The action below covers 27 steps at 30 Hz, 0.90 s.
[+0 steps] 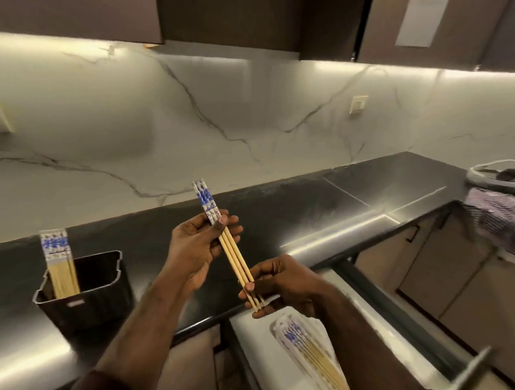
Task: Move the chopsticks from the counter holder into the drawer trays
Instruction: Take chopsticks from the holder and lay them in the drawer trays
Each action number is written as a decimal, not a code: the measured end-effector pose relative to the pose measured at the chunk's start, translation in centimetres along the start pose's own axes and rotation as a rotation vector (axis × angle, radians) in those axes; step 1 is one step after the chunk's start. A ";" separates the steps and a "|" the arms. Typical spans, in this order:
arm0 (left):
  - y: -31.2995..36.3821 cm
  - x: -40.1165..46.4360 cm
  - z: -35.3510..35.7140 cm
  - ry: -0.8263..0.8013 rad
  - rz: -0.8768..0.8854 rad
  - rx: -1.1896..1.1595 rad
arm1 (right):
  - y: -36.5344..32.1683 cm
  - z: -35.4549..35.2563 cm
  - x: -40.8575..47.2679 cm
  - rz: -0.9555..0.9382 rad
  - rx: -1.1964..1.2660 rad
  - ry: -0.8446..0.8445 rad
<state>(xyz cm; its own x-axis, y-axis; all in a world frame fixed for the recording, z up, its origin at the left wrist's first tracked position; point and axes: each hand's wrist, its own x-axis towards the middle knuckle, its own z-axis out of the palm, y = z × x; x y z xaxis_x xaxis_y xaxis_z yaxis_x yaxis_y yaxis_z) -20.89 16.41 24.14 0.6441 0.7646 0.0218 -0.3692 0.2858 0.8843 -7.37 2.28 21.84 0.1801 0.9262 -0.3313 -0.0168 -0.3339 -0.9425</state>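
Both hands (194, 249) pinch three pale chopsticks (232, 254) with blue-patterned tops.

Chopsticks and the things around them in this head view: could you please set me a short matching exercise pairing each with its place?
Things:
1. held chopsticks
2. holder
3. striped cloth
4. chopsticks in drawer

Places:
A. far right of the counter
B. below the counter edge
C. between both hands
D. counter, left of the left hand

Pairs: 1-C, 2-D, 3-A, 4-B. The right hand holds the plain ends.
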 end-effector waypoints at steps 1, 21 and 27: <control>-1.3 -1.0 2.1 0.001 -0.008 0.010 | 0.8 -1.5 -1.9 0.012 -0.004 0.009; -23.7 -6.7 32.9 -0.068 -0.378 0.004 | 13.0 -25.7 -26.4 0.244 0.083 0.382; -29.0 -4.6 33.8 0.007 -0.493 -0.011 | 15.4 -28.9 -25.4 0.305 0.057 0.414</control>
<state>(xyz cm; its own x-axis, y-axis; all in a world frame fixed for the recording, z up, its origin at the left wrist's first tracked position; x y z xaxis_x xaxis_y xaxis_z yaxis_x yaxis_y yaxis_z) 9.52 -14.91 14.20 0.7396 0.5406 -0.4009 -0.0289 0.6206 0.7836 16.17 -31.47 17.04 0.5327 0.6373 -0.5568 -0.1810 -0.5569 -0.8106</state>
